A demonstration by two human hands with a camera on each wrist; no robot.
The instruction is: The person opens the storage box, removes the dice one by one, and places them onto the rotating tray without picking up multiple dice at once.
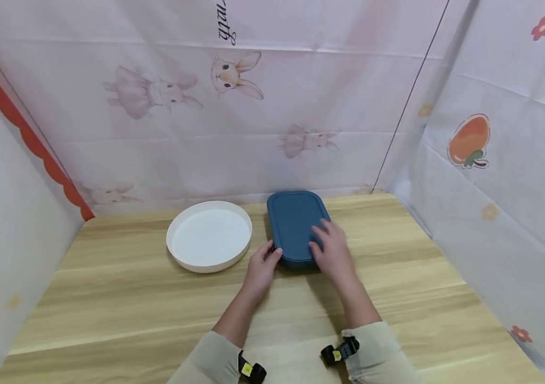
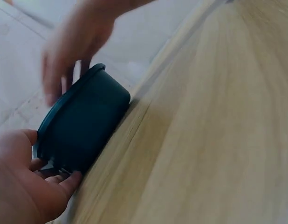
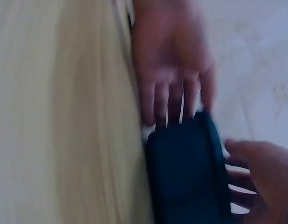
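Observation:
A dark blue rectangular lidded food box sits on the wooden table, its long side running away from me. At its near left corner my left hand grips it. In the left wrist view, the left thumb lies at the lid's edge and the fingers at the side wall of the box. Over the right part of the lid hovers or rests my right hand, fingers spread and slightly bent. Contact between the right fingertips and the lid cannot be told; the right hand is blurred.
Left of the box stands a round white shallow tray. The wooden table ends at the back against a printed cloth wall. Similar cloth walls rise on the left and right sides.

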